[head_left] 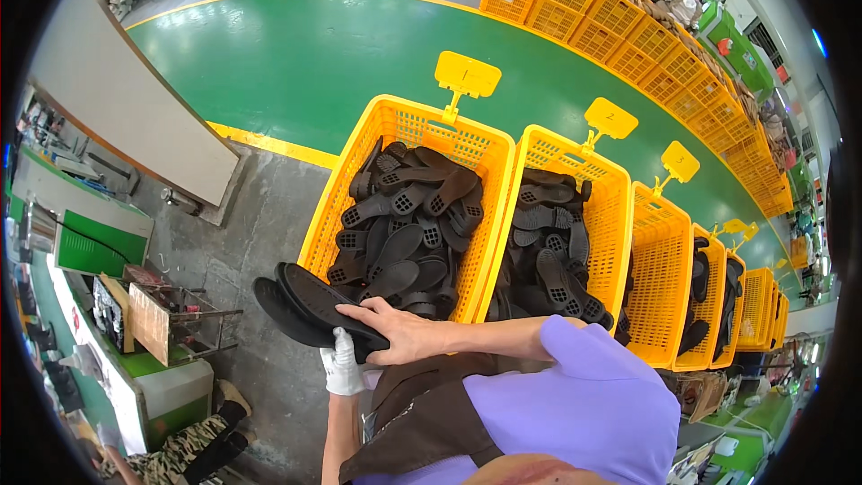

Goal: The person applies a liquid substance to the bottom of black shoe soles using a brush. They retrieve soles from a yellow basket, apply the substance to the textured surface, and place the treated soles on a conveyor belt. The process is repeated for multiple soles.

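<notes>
Gripping a few black soles (314,295) together at one end, near the left side of the leftmost yellow crate (422,126), the gloved left hand (341,366) and bare right hand (400,332) could let the outermost slip if their pinch loosens unevenly.

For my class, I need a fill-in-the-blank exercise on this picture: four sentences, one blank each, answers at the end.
1. The left hand wears a glove coloured ____.
2. The soles held by the left hand and the right hand are coloured ____.
3. Beyond the yellow baskets, the painted floor is coloured ____.
4. In the picture, the tall pale panel stands to the ____ of the baskets.

Missing words: white; black; green; left.
</notes>
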{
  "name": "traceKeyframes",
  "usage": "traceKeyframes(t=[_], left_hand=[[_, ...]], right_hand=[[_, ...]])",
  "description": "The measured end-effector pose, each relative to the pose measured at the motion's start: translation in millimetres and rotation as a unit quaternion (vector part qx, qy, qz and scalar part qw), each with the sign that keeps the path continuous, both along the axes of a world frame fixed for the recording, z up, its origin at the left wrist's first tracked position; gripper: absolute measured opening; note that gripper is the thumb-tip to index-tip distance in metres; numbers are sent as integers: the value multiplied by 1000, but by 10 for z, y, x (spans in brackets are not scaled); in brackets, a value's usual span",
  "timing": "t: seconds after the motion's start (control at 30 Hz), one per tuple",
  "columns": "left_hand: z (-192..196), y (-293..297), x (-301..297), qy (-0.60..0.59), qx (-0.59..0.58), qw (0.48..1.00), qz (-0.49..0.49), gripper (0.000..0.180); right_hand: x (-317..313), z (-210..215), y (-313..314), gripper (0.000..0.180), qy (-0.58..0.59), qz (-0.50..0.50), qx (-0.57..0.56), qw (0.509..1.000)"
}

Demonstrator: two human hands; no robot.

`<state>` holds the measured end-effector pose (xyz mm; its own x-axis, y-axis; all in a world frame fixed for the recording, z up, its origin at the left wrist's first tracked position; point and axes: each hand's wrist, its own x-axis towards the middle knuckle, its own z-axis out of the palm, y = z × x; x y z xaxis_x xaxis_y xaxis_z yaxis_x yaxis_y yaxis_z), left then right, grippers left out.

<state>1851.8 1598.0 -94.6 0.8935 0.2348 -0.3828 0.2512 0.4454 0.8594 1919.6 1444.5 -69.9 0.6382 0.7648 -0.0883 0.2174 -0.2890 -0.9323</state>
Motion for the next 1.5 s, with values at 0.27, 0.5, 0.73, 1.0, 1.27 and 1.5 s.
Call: traceKeyframes(t=[0.27,0.5,0.73,1.0,1.27,1.5], left_hand=[[-60,280,-90,-13,-222,975,-16,59],[-504,484,-251,28,56,996,63,70],[-657,100,-316,-31,-80,996,-7,85],[-502,126,-246,2,-77,995,62,81],[-816,-5,-321,-54,-188,980,33,90],[-900,157,-347,-192,-417,888,5,79]], right_hand=[[217,124,-314,96,476,43,171,862],[329,117,-386,93,204,41,110,972],[-18,189,-37,84,17,84,-146,986],[63,124,-40,84,50,70,-67,994],[-200,-173,143,80,-125,52,-203,970],[-36,-155,190,78,-7,45,-117,992]])
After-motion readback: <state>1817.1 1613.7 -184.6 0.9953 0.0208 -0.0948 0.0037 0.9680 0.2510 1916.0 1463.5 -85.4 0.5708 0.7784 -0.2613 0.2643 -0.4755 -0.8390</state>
